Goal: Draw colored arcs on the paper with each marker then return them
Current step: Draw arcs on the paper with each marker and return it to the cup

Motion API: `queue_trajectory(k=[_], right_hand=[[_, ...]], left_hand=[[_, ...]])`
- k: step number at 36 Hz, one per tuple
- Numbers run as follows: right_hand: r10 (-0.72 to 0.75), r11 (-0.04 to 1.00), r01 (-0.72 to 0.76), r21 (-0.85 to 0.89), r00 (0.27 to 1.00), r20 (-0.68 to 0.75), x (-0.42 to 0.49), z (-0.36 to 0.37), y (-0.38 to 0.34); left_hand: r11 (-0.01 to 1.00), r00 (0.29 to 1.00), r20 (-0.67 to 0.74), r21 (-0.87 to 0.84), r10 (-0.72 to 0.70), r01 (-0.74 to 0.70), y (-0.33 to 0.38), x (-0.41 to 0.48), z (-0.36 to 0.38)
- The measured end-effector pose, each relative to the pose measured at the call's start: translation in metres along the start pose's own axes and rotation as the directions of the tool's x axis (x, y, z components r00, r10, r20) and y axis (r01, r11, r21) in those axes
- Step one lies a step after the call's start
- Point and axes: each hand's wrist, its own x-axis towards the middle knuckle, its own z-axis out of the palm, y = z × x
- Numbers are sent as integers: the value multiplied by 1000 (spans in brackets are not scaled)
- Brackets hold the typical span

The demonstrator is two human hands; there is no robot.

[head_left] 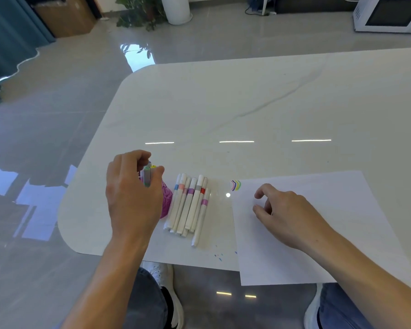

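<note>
The fingers (141, 156) of the left hand (133, 195) pinch a pale marker (147, 178) with green ends, holding it nearly upright just above a magenta mesh cup (166, 200). The hand hides most of the cup. A yellow-tipped cap (153, 166) shows just beside the held marker at the cup's mouth. The right hand (287, 210) rests on a white sheet of paper (342, 210), its fingers loosely curled and grasping nothing, with the thumb and forefinger a little apart.

A small nest of coloured arcs (235, 185), purple through pink to green, sits at the paper's far left corner, well clear of the right hand. Between the cup and the paper, a bundle of white markers (190, 205) lies side by side on the bench (247, 103). Their bands are blue, pink, purple, grey and red, and their ends point toward the person. A few flecks of ink (220, 255) dot the bench near its front edge, just left of the paper, whose near corner overhangs that edge.

White shoes (159, 271) and jeans show below the bench on a glossy grey floor (57, 103). Beyond the bench stand a plant in a white pot (176, 8), a white microwave (389, 15), a cardboard box (64, 17) and a teal curtain (5, 43).
</note>
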Motion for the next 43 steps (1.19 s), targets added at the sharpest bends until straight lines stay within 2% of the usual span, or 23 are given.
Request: queue_trajectory(k=[3,6,8,11,14,18,23,29,34,43], right_hand=[[1,1000,-1,-4,1000,2,0,0,0],[0,1000,0,-8,1000,9,0,-1,0],[-12,1000,12,-12,1000,17,0,-2,-2],[-34,999,34,-19,999,37,-1,-3,-3],[-38,999,38,-19,999,39,-1,-4,-1],[-38,999,38,-14,998,40,-1,-6,1],[-40,999,41,-23,998,43,-1,-7,3],[-45,998,46,-31,998,44,-1,-7,5],[-48,998,50,-35,998,48,-1,-7,6],[-66,997,68,-35,997,47,1,-7,8]], left_hand=[[993,992,35,-4,118,-118,9,-6,5],[982,972,144,-28,187,-185,19,-16,15],[987,948,277,-27,158,-157,23,-24,21],[992,873,480,42,84,-119,23,-36,36],[979,819,573,162,9,-124,25,-43,49],[957,800,600,242,-20,-158,26,-45,59],[942,808,588,292,-43,-163,27,-46,67],[913,802,597,340,-25,-225,31,-50,71],[922,797,603,328,-37,-205,35,-52,75],[948,829,559,262,4,-181,38,-50,78]])
